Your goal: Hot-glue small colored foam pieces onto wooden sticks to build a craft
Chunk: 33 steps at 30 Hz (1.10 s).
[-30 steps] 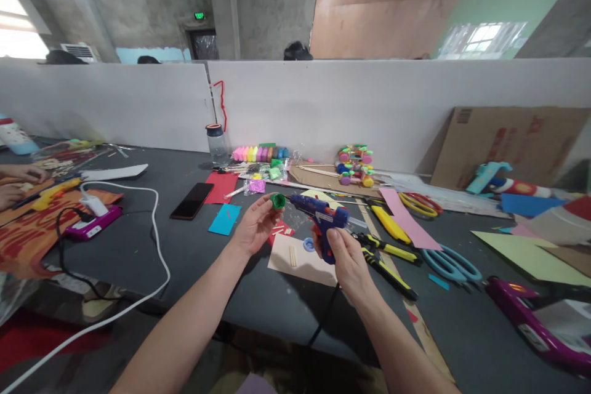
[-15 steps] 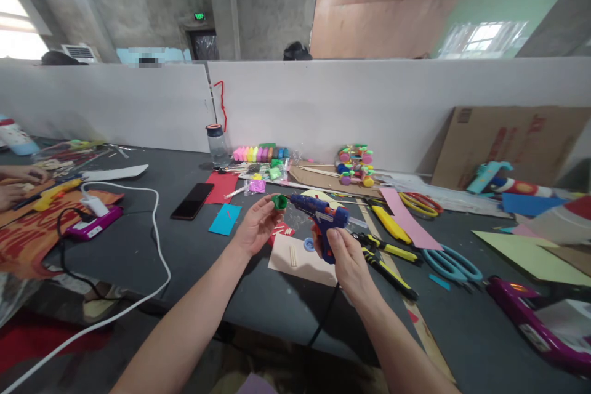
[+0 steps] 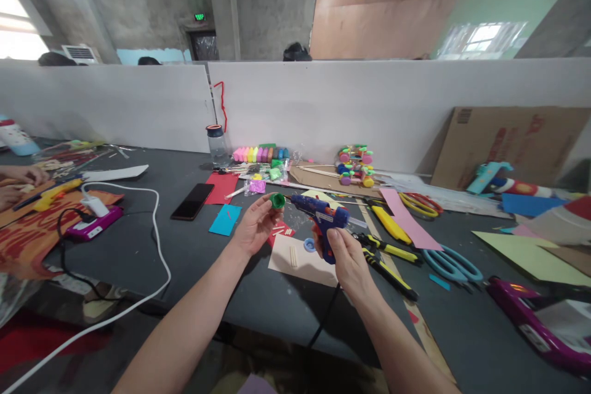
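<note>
Can't tell if glue gun (image 3: 321,209) touches green cap (image 3: 277,201); right hand (image 3: 345,253) fingers mostly hidden behind the grip but wrapped on it, nozzle aimed left. Left hand (image 3: 253,226) raised over desk (image 3: 194,246), fingers pinching cap.

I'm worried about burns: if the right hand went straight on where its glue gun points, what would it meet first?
The glue gun in the right hand would likely meet the green cap in the left hand first, though exact depth is unclear from one view.
</note>
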Motion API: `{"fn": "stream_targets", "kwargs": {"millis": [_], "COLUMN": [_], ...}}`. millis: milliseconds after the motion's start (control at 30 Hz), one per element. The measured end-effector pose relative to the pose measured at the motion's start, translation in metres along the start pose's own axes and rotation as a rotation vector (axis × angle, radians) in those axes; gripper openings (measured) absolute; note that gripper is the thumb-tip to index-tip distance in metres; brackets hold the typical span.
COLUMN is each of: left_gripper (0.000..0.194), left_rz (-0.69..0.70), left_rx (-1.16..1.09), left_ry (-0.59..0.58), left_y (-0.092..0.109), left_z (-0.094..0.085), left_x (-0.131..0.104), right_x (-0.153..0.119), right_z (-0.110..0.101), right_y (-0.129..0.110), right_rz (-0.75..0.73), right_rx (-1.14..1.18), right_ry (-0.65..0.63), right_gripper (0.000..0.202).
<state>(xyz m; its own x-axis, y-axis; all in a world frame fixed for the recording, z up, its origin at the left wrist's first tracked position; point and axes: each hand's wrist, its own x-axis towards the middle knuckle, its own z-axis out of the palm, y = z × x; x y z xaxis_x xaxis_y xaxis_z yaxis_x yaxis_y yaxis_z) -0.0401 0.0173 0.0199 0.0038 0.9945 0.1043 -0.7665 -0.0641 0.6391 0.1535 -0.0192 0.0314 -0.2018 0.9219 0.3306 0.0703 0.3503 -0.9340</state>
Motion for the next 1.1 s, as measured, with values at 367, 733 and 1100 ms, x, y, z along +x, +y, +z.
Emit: {"fn": "stream_targets", "kwargs": {"millis": [367, 733, 1100], "left_gripper": [0.024, 0.023, 0.021], "left_rz": [0.000, 0.010, 0.014], "left_rx": [-0.008, -0.015, -0.020], "left_ry": [0.008, 0.025, 0.039], "left_y": [-0.0003, 0.0007, 0.0019], "left_z": [-0.0012, -0.0008, -0.0013], "left_x": [0.0001, 0.0001, 0.0005], "right_x": [0.0009, 0.0004, 0.0015], "right_z": [0.0004, 0.0006, 0.0011], "right_y": [-0.0006, -0.0030, -0.0007], "right_rz": [0.014, 0.016, 0.019], "right_rx": [-0.023, -0.029, -0.001], "right_ry": [-0.001, -0.008, -0.007], "right_gripper": [0.046, 0.045, 0.043]}}
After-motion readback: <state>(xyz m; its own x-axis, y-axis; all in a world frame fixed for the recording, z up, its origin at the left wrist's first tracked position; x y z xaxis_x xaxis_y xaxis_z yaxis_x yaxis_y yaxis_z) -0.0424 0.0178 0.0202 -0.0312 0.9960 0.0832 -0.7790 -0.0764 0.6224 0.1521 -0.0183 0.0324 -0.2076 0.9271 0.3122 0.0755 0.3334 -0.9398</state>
